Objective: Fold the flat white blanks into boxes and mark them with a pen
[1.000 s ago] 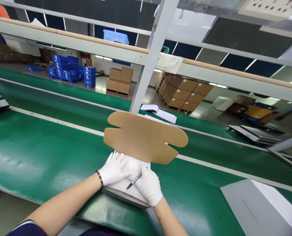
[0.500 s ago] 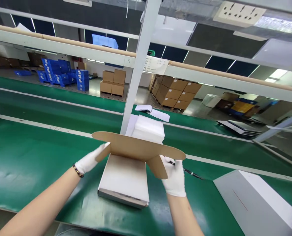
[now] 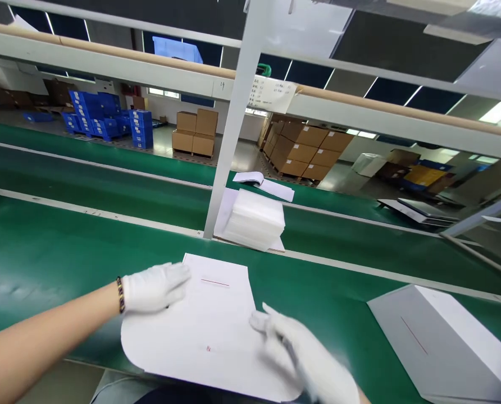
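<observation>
A white cardboard box (image 3: 217, 314) lies on the green work surface before me, its lid folded over and its wide, round-cornered flap spread towards me. It bears a thin red line and a small red mark. My left hand (image 3: 155, 287), in a white glove, rests flat on the box's left side with fingers stretched out. At the right edge is my gloved right hand (image 3: 305, 353), smeared by motion. Its fingertips are at the box while a dark pen-like tool (image 3: 290, 350) is tucked in its grip. The tool's exact kind is too blurred to tell.
A stack of white foam sheets (image 3: 256, 219) stands behind the box beside a metal post (image 3: 233, 129). At right is another white box (image 3: 448, 342). Papers (image 3: 265, 185) lie farther back. Beyond are brown cartons (image 3: 305, 148) and blue crates (image 3: 94, 115).
The lid, upright with its brown inside showing, has come down towards me over the box. My left hand has moved onto the box; my right hand has come lower and nearer.
</observation>
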A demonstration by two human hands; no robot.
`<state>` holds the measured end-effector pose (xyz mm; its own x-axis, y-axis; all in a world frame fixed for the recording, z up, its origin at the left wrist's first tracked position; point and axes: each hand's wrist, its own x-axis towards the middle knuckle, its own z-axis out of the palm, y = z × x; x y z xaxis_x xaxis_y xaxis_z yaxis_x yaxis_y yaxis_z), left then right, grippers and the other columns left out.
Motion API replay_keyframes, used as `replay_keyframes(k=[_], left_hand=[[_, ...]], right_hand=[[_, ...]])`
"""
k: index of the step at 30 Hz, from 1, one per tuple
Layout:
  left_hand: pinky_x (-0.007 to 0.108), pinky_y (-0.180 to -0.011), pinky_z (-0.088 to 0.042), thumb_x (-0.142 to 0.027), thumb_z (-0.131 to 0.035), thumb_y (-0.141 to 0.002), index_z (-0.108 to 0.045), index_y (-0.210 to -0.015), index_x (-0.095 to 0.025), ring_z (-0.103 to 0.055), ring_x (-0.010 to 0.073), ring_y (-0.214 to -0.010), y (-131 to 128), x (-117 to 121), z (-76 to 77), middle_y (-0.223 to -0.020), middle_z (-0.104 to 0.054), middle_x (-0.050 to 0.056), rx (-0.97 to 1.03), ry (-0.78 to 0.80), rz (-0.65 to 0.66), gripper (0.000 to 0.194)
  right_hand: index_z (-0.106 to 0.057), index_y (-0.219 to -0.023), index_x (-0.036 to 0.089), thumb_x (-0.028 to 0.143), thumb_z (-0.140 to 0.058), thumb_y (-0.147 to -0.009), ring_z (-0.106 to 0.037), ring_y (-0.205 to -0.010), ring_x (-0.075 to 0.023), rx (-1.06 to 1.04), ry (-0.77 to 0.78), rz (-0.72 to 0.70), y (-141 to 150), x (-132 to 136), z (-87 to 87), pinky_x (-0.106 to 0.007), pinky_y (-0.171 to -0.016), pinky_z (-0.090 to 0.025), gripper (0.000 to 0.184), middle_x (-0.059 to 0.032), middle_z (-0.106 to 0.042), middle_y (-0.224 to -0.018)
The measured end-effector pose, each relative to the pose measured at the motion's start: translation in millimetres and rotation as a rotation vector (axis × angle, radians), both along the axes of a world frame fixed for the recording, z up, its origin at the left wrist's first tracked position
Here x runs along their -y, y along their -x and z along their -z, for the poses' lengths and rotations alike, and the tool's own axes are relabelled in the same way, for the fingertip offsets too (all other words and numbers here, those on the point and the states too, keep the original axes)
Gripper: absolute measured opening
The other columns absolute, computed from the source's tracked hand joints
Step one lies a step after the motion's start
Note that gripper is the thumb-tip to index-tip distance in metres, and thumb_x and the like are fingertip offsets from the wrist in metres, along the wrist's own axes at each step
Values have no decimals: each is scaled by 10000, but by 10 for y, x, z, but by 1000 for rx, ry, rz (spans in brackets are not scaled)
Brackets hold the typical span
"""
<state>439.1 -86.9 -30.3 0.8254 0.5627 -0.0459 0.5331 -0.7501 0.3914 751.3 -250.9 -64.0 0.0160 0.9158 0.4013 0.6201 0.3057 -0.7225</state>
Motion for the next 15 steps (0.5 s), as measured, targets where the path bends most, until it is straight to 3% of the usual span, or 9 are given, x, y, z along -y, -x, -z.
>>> replay_keyframes(k=[2,5,8,10,12,14,15], left_hand=[[508,-1114,-366,-565,-465,-919,-504,-1406,-160,-413,379,-1343,16,254,98,-1469,-421,158,5,-139,62,635],[554,-1104,-360,-640,-467,-896,-504,-1395,-82,-395,420,-1343,5,501,335,-1457,-402,229,21,-282,75,749],[589,-1122,-310,-607,-436,-926,-483,-1410,-93,-392,406,-1349,-7,551,458,-1462,-410,213,8,-287,34,707],[640,-1144,-214,-595,-462,-915,-484,-1415,-126,-337,415,-1380,6,590,471,-1476,-405,186,-5,-219,-32,686],[658,-1156,-126,-588,-526,-869,-445,-1444,-130,-210,430,-1427,43,715,486,-1527,-320,173,-4,-85,-223,740],[622,-1169,-147,-593,-522,-853,-309,-1510,-106,-136,414,-1448,90,918,533,-1570,-197,167,60,177,-516,845],[587,-1175,-186,-602,-489,-866,-227,-1534,-99,-152,391,-1451,109,1027,566,-1578,-169,161,128,352,-635,877]], right_hand=[[-698,-919,171,344,-539,-916,-681,-777,-191,117,35,-95,105,229,74,-373,-918,-539,234,-16,-681,-791],[-656,-840,196,237,-581,-877,-597,-1130,-297,243,29,-133,218,387,257,-500,-1053,-420,93,-101,-654,-1176],[-531,-780,221,182,-536,-886,-568,-1176,-314,207,-41,-96,261,386,489,-597,-1093,-341,113,-101,-615,-1258],[-465,-776,231,237,-565,-885,-523,-1227,-326,59,-90,81,316,377,665,-637,-1113,-271,148,-106,-599,-1281],[-442,-822,238,356,-624,-870,-434,-1305,-337,-187,-46,356,428,406,847,-625,-1111,-273,222,-118,-516,-1379],[-446,-877,243,462,-662,-839,-460,-1279,-327,-485,81,526,577,475,1008,-536,-1063,-385,310,-128,-508,-1380],[-456,-890,242,502,-673,-825,-520,-1213,-321,-618,151,542,652,514,1070,-477,-999,-458,344,-128,-555,-1314]])
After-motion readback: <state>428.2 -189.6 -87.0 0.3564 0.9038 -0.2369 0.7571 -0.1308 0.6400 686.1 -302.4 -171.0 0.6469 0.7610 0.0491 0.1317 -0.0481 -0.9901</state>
